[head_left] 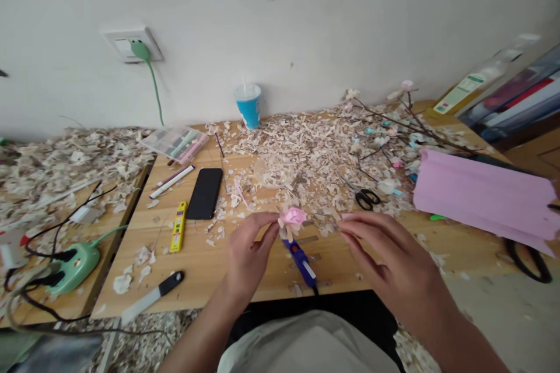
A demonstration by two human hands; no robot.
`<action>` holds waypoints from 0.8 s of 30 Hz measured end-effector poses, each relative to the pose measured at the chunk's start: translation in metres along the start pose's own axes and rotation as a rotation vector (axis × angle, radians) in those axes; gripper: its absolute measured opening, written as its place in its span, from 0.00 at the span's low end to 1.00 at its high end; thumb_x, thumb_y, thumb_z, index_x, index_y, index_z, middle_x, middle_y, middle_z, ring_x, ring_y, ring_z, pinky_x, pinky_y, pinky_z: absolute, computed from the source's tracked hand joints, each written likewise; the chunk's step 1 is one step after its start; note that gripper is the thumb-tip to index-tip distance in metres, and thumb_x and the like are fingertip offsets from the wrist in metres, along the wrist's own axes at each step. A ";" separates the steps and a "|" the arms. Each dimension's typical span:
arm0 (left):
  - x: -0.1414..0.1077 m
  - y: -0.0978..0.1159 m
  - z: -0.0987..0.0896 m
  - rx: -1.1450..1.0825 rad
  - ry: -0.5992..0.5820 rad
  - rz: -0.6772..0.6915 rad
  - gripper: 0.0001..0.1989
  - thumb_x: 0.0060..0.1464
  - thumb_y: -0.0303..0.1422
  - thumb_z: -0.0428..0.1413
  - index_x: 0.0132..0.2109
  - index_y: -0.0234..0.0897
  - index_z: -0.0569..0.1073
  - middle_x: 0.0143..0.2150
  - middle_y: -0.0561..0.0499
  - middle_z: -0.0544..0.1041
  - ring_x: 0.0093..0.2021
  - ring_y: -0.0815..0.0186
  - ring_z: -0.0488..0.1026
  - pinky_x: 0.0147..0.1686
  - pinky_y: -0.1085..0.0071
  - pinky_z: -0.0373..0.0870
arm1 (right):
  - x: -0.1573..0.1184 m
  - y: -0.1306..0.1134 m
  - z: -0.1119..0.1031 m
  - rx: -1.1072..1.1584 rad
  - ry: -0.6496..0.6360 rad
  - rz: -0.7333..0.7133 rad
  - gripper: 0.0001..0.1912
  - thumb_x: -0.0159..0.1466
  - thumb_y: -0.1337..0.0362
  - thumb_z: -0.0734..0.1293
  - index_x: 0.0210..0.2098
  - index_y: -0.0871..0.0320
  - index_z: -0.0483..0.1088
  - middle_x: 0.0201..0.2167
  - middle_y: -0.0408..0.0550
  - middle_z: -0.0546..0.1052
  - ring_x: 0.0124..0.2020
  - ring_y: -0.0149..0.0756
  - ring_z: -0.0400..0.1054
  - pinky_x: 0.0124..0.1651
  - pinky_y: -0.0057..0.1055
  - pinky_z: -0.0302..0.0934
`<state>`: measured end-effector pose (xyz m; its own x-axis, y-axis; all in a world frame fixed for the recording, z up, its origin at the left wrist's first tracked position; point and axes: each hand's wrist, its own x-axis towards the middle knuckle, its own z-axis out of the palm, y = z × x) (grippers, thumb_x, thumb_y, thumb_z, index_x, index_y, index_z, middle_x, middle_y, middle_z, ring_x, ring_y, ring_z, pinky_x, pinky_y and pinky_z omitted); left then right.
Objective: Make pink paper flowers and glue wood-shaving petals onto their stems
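Between the fingertips of my left hand is a small flower with a pink centre and pale outer petals. My right hand is to the right of the flower, thumb and fingers pinched on a small pale petal. Below the flower, a blue glue gun lies on the wooden table, its nozzle end partly under the blossom. Black-handled scissors rest among pale shavings beyond my right hand.
A black phone, a yellow box and a knife lie to the left. Pale shavings cover the back around a blue cup. Flowering branches and pink paper are at the right.
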<state>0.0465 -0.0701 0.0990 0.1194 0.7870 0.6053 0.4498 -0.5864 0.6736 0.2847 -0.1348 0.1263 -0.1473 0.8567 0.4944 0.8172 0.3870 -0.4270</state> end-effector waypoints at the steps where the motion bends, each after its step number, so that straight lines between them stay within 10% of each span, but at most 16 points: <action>1: 0.002 -0.001 -0.001 0.010 -0.001 0.040 0.04 0.61 0.27 0.59 0.41 0.38 0.78 0.34 0.51 0.83 0.34 0.68 0.82 0.36 0.76 0.78 | -0.014 0.012 0.001 -0.024 -0.100 0.065 0.16 0.68 0.67 0.65 0.54 0.51 0.70 0.52 0.50 0.75 0.54 0.41 0.71 0.57 0.41 0.66; 8: 0.006 -0.005 -0.001 0.010 -0.036 0.122 0.07 0.60 0.24 0.60 0.44 0.38 0.79 0.38 0.49 0.84 0.37 0.67 0.82 0.39 0.74 0.80 | -0.082 0.022 0.044 0.267 -0.703 0.363 0.34 0.60 0.55 0.73 0.64 0.52 0.65 0.64 0.55 0.69 0.65 0.49 0.64 0.65 0.47 0.62; 18: 0.005 -0.006 -0.007 -0.005 -0.038 0.167 0.12 0.56 0.19 0.62 0.46 0.37 0.79 0.39 0.48 0.83 0.39 0.68 0.80 0.41 0.72 0.79 | -0.061 -0.016 0.108 0.416 -0.462 0.422 0.21 0.67 0.58 0.65 0.58 0.58 0.67 0.56 0.58 0.71 0.59 0.46 0.66 0.64 0.49 0.61; 24: 0.006 -0.009 -0.010 -0.007 0.006 0.085 0.08 0.56 0.21 0.63 0.42 0.37 0.79 0.35 0.50 0.82 0.34 0.69 0.79 0.36 0.74 0.77 | -0.090 -0.016 0.097 0.502 -0.363 0.417 0.20 0.68 0.62 0.62 0.58 0.55 0.65 0.54 0.57 0.74 0.56 0.45 0.71 0.59 0.45 0.66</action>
<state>0.0342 -0.0620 0.1007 0.1513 0.7329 0.6633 0.4320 -0.6525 0.6225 0.2312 -0.1853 0.0153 -0.1269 0.9915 -0.0283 0.5060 0.0402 -0.8616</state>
